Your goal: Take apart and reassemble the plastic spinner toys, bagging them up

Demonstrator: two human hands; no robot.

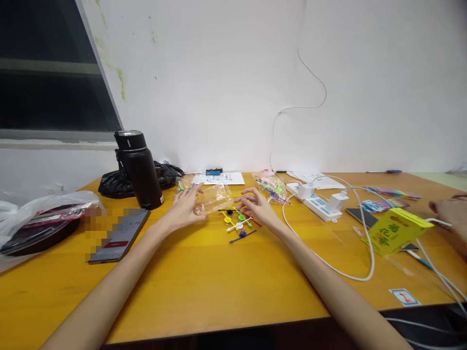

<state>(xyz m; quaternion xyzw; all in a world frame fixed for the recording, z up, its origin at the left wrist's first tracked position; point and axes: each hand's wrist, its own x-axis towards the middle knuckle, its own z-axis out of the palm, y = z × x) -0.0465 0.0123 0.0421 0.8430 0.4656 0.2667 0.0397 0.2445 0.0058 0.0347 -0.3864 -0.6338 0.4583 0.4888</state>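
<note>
Both forearms stretched forward over the orange worktop (204, 287), palms down, angled toward each other. Left hand (184, 209) flat, fingers spread, fingertips resting on a clear plastic bag (215, 198); not gripping it. Right hand (255, 204) loosely curled, fingers slightly parted, hovering at the far right edge of the coloured plastic pieces (239, 223); whether a piece is pinched between the fingers cannot be told.

Clear plastic bag crumpled, see-through, lying flat just behind the coloured plastic pieces, between the two hands. Coloured plastic pieces small, thin-stemmed with round heads: yellow, green, white, red, blue, black, scattered loose in one cluster.

Right of the cluster: a second small bag of coloured bits (272, 187), then a white power strip (315, 201) with chargers plugged in and white cable looping forward. Further right, a yellow booklet (396, 231) and another person's hand (450, 211) at the frame edge. Left of the cluster: black flask (138, 167) upright, phone (120, 233) lying screen up, black bag (116, 182) behind the flask.
</note>
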